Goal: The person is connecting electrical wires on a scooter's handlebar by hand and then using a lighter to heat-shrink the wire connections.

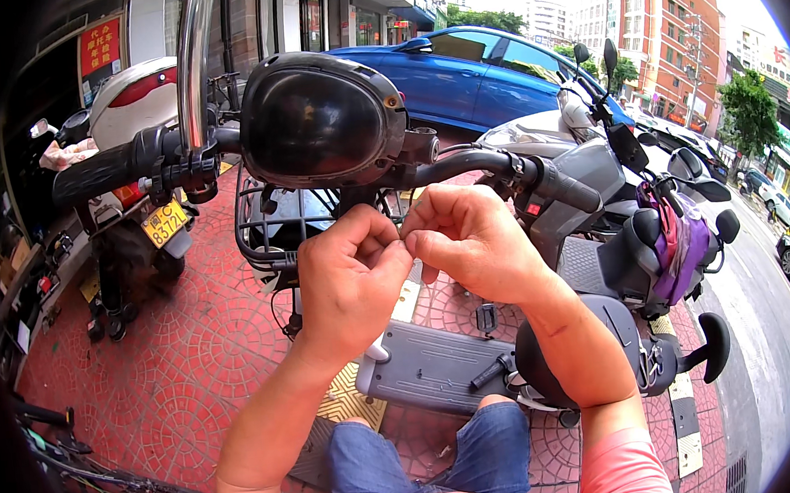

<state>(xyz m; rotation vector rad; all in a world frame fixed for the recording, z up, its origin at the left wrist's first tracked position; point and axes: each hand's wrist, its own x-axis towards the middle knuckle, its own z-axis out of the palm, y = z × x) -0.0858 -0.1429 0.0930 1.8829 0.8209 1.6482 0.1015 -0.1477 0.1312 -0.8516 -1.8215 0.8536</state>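
Close together, my left hand and my right hand meet at their fingertips, both pinched closed. What sits between the fingers is too small and covered to make out. Just beyond them is the electric scooter's handlebar, with a glossy black display housing at its middle. A black left grip and a black right grip stick out to the sides. A shiny metal bar rises near the left grip. Partly hidden by my left hand, a black wire basket hangs behind the handlebar.
Below my hands lies the scooter's grey footboard, with a black tube on it. A grey scooter and a purple bag stand right. Beyond is a blue car. A white motorcycle is parked left on red paving.
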